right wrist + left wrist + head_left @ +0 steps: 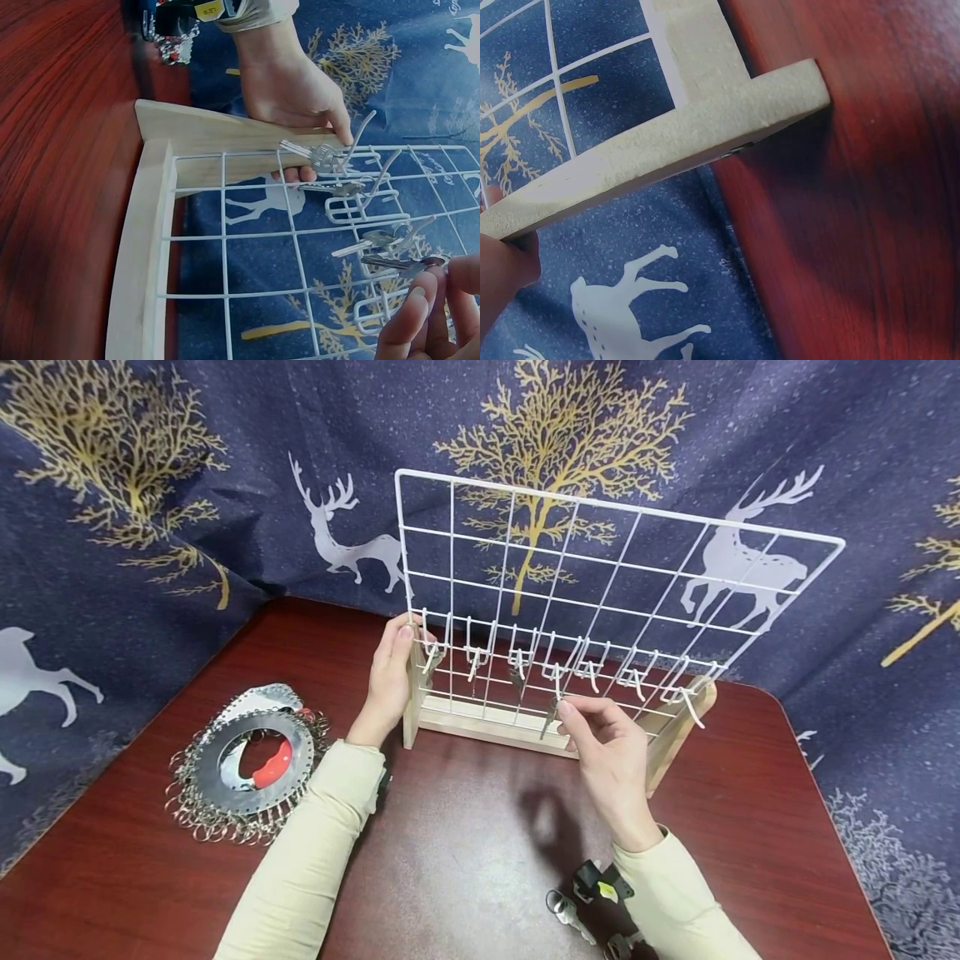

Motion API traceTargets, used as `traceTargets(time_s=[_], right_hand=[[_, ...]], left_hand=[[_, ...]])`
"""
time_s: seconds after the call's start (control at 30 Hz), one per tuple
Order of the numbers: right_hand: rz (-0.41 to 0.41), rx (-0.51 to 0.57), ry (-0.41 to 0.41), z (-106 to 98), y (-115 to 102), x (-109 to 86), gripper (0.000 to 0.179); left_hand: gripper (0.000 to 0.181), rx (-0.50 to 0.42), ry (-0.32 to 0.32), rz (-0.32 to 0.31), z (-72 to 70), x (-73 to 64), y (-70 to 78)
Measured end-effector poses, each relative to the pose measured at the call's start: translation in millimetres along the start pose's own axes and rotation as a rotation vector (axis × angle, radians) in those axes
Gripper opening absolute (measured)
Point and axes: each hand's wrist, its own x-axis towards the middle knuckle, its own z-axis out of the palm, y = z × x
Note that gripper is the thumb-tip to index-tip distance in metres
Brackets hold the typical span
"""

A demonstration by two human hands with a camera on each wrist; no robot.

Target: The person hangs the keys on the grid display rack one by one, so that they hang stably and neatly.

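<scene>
A white wire grid rack (622,564) in a wooden frame stands tilted on the table, with several white hooks across its lower part. My left hand (390,677) holds the wooden side piece (682,139) of this rack, thumb on one face and fingers on the other. A metal key (390,262) is pinched between the thumb and fingertips of my right hand (607,747), close to the fourth hook (557,673) from the left. Whether its ring touches that hook I cannot tell. Keys (321,156) hang on the three hooks to the left.
On the left lies a grey metal disc (206,772) edged with small rings, a red piece showing through its centre. Near the right forearm are a loose key (573,917) with a ring and a black object (588,881) with a yellow label. A patterned curtain (247,510) hangs behind.
</scene>
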Motion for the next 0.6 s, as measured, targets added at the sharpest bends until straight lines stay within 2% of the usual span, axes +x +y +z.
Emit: traceTargets(time_s=[0.2,0.4,0.6], right_hand=[[0.005,0.013,-0.003,-0.2,0.2,-0.2,0.015],[0.023,0.004,0.004,-2.1,1.6,0.0,0.016],[0.039,-0.058,0.004,-10.0,4.0,-1.5,0.015]], left_hand=[[0.032,-0.004,-0.002,-0.032,-1.1,-1.4,0.4],[0.025,-0.015,0.002,-0.013,-0.7,-0.8,-0.3],[0.024,-0.005,0.003,-0.006,0.0,-0.8,0.8]])
